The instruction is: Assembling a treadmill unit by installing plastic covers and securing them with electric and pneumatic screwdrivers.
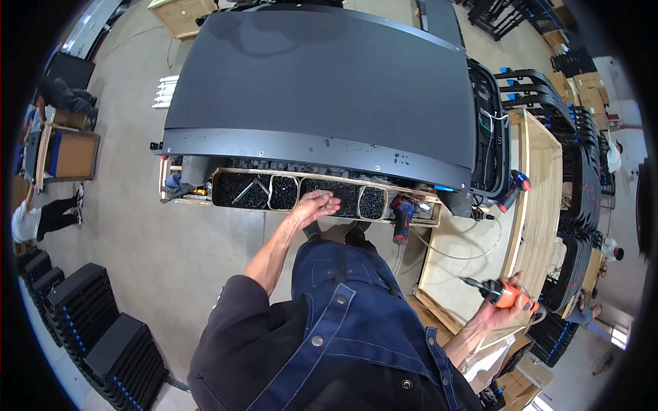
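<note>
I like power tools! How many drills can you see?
3: an orange drill in the right hand, a red one by the parts tray, another beside the wooden frame. More may be hidden.

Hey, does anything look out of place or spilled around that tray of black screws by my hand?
Nothing stands out. The wooden tray keeps its black screws inside the compartments; the left hand reaches in, and the right hand holds an orange power screwdriver.
</note>
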`<state>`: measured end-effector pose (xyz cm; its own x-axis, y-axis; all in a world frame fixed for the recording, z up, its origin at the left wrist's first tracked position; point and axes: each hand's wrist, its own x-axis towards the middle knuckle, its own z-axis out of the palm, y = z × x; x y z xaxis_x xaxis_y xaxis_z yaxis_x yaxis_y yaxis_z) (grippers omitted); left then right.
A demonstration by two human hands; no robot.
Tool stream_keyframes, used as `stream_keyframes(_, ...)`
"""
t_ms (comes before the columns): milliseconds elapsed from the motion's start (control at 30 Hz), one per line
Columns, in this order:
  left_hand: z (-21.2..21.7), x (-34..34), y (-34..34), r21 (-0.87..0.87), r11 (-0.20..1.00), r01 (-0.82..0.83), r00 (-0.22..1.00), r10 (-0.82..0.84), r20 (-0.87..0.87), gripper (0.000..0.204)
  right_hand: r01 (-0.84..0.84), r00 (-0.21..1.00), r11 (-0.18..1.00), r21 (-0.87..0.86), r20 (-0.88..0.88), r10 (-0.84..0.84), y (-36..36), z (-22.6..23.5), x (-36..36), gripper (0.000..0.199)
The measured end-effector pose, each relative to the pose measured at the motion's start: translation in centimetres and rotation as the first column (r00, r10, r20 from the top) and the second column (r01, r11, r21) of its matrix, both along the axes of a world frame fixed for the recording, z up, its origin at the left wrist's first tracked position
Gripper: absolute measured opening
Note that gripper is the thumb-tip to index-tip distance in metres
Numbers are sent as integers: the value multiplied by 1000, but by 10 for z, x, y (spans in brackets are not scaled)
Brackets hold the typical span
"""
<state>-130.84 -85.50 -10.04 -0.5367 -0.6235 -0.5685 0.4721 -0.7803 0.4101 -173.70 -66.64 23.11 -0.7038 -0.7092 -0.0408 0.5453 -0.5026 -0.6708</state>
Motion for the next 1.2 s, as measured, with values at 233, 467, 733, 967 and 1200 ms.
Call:
stream_keyframes(233,110,-54,19,-18,1000,14,972,-18,-234,30,-158,947,962,223,-243,212,-79,-1,113,68)
stream_keyframes(467,164,-104,33,171,985,2,907,70,-415,24,-248,927,960,127,-257,273,-118,-15,126,49)
stream_keyframes(733,191,-167,30,333,941,-51,886,197,-419,22,-174,959,982,72,-212,185,-132,-25,74,47)
stream_keyframes(967,206,-244,20,376,917,-133,918,257,-303,24,-138,903,987,88,-398,162,-141,-18,28,47)
stream_keyframes(1200,191,-347,-30,482,874,-70,908,256,-331,24,-94,637,992,80,-761,122,-184,-14,-18,47)
